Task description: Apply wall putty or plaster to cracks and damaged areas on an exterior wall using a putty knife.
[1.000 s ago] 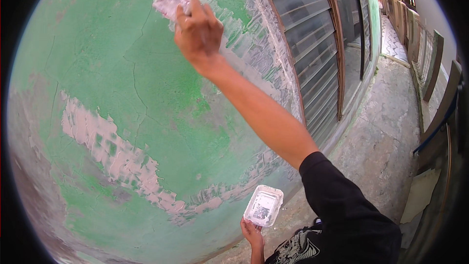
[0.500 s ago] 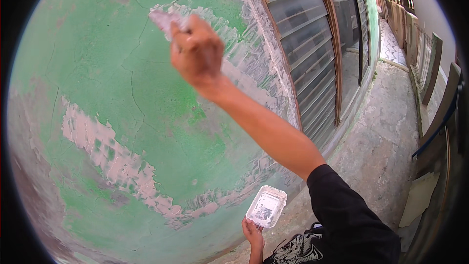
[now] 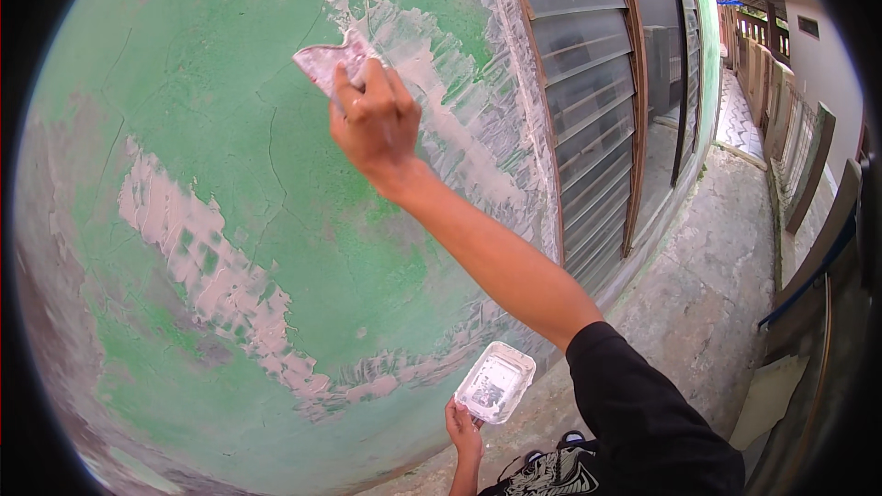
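Observation:
My right hand (image 3: 378,124) is closed around a flat putty scraper (image 3: 320,62) smeared with pinkish-white paste. Its blade is at the upper part of a cracked green wall (image 3: 312,211); whether the edge touches the wall, I cannot tell. Beside it, a ridged band of wet putty (image 3: 459,142) slants down toward the window frame. Low in front of me, my left hand (image 3: 465,432) grips the near left rim of a shallow white plastic tray (image 3: 527,375). Putty coats the tray's sides and part of its bottom.
Another putty patch (image 3: 225,271) runs down the wall's left side. Right of the wall is a louvred glass window (image 3: 588,83) with brown wooden frames. A concrete path (image 3: 707,239) runs along it, with a fence (image 3: 776,96) and leaning boards (image 3: 781,395) opposite.
The scraper has turned so that more of its flat face shows, and my right hand has shifted slightly down. The tray stays in my left hand. The whole view has shifted a little.

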`<state>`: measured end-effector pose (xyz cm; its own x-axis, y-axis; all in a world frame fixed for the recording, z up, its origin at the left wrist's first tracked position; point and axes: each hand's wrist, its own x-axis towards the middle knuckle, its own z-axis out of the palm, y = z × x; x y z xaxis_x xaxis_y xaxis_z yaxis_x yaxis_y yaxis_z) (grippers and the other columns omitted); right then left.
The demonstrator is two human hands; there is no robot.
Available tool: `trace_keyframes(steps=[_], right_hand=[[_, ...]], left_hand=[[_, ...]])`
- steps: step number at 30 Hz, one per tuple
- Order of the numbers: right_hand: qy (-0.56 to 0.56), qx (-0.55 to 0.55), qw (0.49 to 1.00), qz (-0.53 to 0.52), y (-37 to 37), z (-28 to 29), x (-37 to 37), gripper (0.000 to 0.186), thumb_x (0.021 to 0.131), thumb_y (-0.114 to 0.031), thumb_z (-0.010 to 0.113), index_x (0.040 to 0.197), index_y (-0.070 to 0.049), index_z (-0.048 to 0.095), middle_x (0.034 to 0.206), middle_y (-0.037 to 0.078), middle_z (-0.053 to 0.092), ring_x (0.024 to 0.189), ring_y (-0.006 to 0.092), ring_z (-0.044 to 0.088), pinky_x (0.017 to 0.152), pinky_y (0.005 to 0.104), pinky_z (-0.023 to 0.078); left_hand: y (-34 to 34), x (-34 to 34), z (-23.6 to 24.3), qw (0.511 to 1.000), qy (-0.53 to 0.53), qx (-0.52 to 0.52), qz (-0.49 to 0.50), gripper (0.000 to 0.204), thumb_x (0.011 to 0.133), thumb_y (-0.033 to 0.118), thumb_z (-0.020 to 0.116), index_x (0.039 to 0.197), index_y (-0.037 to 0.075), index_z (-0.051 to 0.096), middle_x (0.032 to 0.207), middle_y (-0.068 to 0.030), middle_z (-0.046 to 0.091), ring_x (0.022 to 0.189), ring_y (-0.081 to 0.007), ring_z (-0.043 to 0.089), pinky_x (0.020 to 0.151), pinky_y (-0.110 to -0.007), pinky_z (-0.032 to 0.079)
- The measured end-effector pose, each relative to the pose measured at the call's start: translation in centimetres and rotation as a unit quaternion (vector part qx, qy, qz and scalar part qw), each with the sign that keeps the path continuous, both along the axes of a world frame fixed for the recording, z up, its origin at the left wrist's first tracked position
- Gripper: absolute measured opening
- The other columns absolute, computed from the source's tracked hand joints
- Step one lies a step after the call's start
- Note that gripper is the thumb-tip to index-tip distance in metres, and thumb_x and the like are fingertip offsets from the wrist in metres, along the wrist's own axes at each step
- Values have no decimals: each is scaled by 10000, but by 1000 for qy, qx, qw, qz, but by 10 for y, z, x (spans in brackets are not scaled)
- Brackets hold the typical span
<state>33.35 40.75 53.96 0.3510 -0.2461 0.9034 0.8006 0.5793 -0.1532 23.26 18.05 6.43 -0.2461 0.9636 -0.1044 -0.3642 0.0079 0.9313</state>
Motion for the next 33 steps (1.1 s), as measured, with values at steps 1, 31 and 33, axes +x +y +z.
trace_keyframes(steps=[1,31,33], right_hand=[[-7,6,1000,18,-4,-3,-2,206,674,-50,732,878,-76,734,684,45,492,627,214,549,483,343,416],[7,14,999,-40,-8,16,74,232,726,-23,687,938,-99,744,694,64,481,621,236,524,529,374,412],[-7,-10,999,-48,2,15,67,245,720,-31,691,949,-102,740,699,65,484,635,239,532,534,375,417]], left_hand=[[2,0,3,1000,8,0,-12,370,1015,323,462,1319,114,424,1198,-57,566,1012,-193,621,784,-363,558],[48,-9,69,997,32,35,-57,345,1007,422,447,1173,132,529,887,9,635,672,-75,624,504,-219,497],[50,-5,75,997,32,42,-56,339,1010,419,441,1156,126,534,880,8,633,671,-72,622,498,-217,498]])
